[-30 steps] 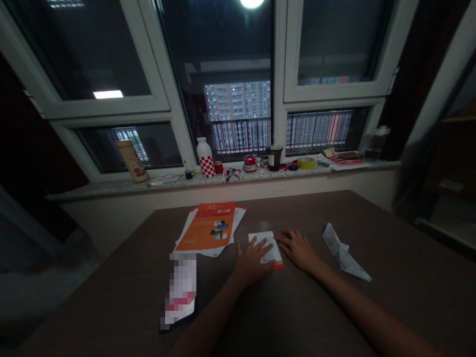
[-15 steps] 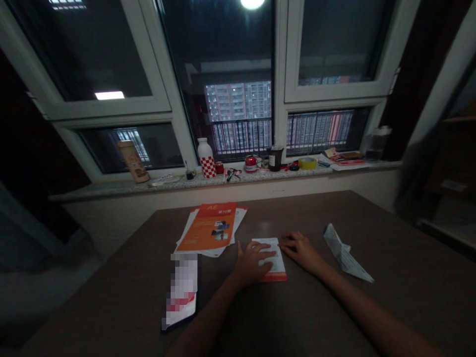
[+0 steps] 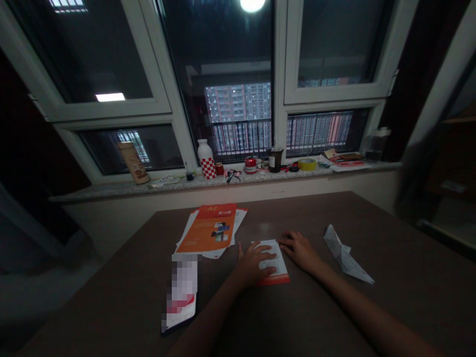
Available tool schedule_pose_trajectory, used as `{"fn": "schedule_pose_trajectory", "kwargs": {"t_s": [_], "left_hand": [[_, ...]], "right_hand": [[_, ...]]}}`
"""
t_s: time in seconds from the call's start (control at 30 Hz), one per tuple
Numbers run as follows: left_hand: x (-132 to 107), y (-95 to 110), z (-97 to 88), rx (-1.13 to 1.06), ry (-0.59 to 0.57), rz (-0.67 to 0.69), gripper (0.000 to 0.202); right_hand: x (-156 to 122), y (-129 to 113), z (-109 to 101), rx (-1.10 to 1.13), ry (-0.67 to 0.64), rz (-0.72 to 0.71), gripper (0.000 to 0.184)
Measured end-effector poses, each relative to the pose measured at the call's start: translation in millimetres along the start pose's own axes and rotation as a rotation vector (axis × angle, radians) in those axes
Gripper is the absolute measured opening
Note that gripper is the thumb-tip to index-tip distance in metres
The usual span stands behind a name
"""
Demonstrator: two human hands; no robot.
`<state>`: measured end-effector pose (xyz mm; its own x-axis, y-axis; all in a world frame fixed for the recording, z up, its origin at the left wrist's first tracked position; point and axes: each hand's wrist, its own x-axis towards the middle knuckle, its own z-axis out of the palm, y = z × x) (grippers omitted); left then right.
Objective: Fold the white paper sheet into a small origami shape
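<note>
A folded sheet of printed paper (image 3: 279,265), white with an orange-red strip along its near edge, lies on the table in front of me. My left hand (image 3: 253,265) rests flat on its left part with the fingers spread, covering some of the print. At the sheet's upper right edge is my right hand (image 3: 297,249), palm down, fingers loosely bent and a little apart. Whether its fingertips touch the paper or only the table I cannot tell. A folded paper shape (image 3: 345,255), like a paper plane, lies to the right of my right forearm.
Orange printed sheets (image 3: 208,230) are stacked at the table's (image 3: 401,277) far left. A phone (image 3: 182,297) with a blurred screen lies beside my left forearm. Along the windowsill (image 3: 171,186) stand a checkered bottle (image 3: 207,159), a dark cup (image 3: 275,161) and yellow tape (image 3: 307,164).
The near edge of the folded sheet has shifted slightly right and toward me. Both hands stay almost where they were, the left still flat on the paper.
</note>
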<state>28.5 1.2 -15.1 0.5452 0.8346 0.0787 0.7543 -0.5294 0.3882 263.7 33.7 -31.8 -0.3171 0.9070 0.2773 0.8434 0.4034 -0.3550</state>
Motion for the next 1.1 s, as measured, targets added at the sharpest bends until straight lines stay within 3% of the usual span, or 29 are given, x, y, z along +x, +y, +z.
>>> {"fn": "schedule_pose_trajectory", "kwargs": {"t_s": [0.43,0.67,1.1], "left_hand": [[-2.6,-0.5,6.6,0.045,0.057,0.016,0.044],[-2.5,-0.3,6.5,0.062,0.061,0.017,0.044],[-0.9,4.2,5.9,0.069,0.061,-0.007,0.044]], "right_hand": [[-4.3,0.5,2.1,-0.037,0.027,-0.054,0.038],[-4.0,-0.3,-0.9,-0.025,0.007,-0.059,0.032],[-6.3,14.3,-4.3,0.196,-0.113,-0.076,0.048]]}}
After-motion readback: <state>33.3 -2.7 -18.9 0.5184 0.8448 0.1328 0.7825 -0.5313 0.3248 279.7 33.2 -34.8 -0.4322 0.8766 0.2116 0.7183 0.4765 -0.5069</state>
